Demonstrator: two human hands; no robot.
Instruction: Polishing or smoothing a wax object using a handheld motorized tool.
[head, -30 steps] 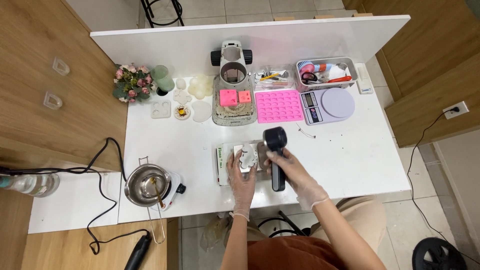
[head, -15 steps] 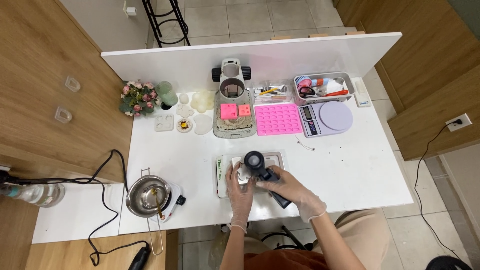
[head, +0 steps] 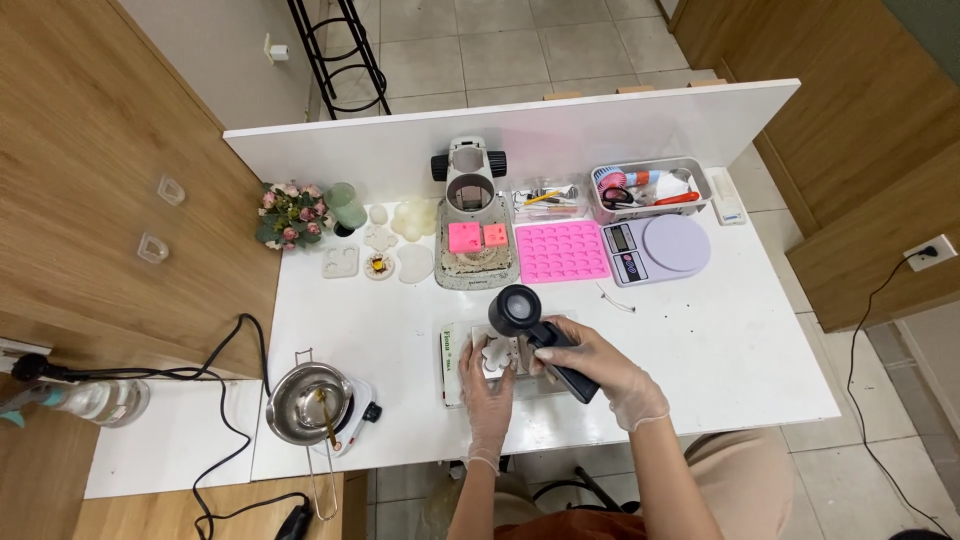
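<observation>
Surface: white table point(head: 700, 340), wood floor at left.
Left hand point(head: 487, 385): gloved, fingers flat on pale flower-shaped cast point(head: 494, 352) on board point(head: 452, 352).
Right hand point(head: 592, 372): closed round black heat gun point(head: 540, 334), nozzle just above cast.
Step, judged: heating cast; next needs steady aim.
Beyond: pink mould point(head: 561, 250), scale point(head: 660, 246), melting pot point(head: 308, 402) well apart; nothing obstructs.

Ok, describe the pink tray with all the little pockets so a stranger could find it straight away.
Start at the white table and go to its far edge, where a grey microscope stand sits. Just to its right, before the lilac-topped kitchen scale, lies the flat pink silicone mould. Unlike the two small pink blocks on the stand, it is a wide rectangle with rows of small pockets.
</observation>
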